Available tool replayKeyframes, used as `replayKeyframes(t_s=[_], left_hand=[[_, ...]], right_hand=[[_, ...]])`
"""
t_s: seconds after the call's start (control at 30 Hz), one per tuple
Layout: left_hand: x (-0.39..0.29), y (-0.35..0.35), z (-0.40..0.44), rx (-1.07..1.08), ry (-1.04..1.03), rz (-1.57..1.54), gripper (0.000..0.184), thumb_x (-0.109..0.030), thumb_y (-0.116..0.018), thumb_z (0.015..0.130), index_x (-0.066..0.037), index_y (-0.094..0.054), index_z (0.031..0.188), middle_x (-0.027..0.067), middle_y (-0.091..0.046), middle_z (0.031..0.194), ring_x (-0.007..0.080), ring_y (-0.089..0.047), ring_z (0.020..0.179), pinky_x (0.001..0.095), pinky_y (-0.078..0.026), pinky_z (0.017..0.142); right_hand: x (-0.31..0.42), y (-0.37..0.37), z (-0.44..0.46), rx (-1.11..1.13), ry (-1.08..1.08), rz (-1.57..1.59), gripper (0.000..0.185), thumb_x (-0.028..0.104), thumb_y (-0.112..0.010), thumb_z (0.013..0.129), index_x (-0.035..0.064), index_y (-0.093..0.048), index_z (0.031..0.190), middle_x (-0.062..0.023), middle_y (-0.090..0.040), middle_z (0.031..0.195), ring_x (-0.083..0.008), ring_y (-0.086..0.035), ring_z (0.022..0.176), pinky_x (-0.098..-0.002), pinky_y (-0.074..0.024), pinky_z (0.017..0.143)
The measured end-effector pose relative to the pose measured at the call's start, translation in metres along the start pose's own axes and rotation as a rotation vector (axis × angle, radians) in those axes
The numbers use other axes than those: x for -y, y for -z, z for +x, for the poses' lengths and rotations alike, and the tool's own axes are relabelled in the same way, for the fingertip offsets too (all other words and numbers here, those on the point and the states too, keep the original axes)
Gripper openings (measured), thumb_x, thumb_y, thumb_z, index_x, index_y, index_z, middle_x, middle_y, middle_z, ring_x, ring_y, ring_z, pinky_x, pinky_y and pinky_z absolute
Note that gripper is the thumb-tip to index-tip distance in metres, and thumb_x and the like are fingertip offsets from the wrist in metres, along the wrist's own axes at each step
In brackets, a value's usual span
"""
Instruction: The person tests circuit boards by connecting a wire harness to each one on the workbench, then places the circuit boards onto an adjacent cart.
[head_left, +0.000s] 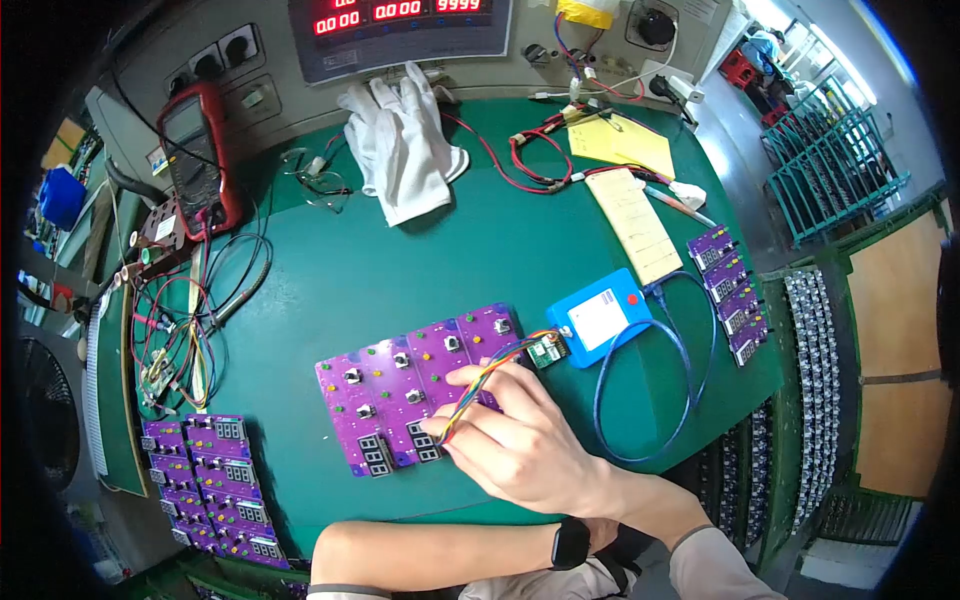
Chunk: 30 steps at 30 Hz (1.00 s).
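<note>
Your view comes from the camera on your head, facing forward and steeply down over the bench. It sits near enough that your right hand shows large, a little below and right of centre. Your left forearm crosses low, along the bottom edge, while the top edge cuts off the display. The lens takes in a very wide field, darkening at the corners and reaching past the bench to a fan at left and the floor at upper right.
</note>
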<state>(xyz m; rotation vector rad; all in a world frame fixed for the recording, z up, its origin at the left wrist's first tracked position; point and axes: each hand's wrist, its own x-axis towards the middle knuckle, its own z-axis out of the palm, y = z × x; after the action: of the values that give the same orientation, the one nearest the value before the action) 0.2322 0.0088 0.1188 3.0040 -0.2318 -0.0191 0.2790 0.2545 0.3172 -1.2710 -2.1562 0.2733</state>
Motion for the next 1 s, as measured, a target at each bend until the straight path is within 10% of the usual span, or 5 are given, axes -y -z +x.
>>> replayKeyframes(t_s=[0.37, 1.0], left_hand=[[-0.007, -0.014, 0.028, -0.030, -0.098, 0.018, 0.037, -0.016, -0.061, 0.087, -0.003, -0.074, 0.119, 0.0095, -0.066, 0.134, 0.0291, -0.058, 0.129, 0.0411, -0.041, 0.116], [-0.004, -0.049, 0.026, 0.046, -0.046, 0.015, 0.036, -0.016, -0.062, 0.086, -0.004, -0.074, 0.118, 0.0089, -0.067, 0.134, 0.0285, -0.059, 0.129, 0.0401, -0.042, 0.115]], right_hand=[[0.003, -0.002, 0.000, -0.008, 0.051, -0.012, 0.027, 0.011, -0.061, 0.082, -0.0042, -0.066, 0.104, -0.0152, -0.068, 0.103, -0.0334, -0.060, 0.110, -0.0516, -0.0426, 0.110], [0.001, -0.002, 0.001, -0.065, 0.051, -0.015, 0.020, 0.010, -0.072, 0.082, 0.0040, -0.073, 0.100, -0.0069, -0.067, 0.095, -0.0274, -0.062, 0.105, -0.0469, -0.0480, 0.100]])
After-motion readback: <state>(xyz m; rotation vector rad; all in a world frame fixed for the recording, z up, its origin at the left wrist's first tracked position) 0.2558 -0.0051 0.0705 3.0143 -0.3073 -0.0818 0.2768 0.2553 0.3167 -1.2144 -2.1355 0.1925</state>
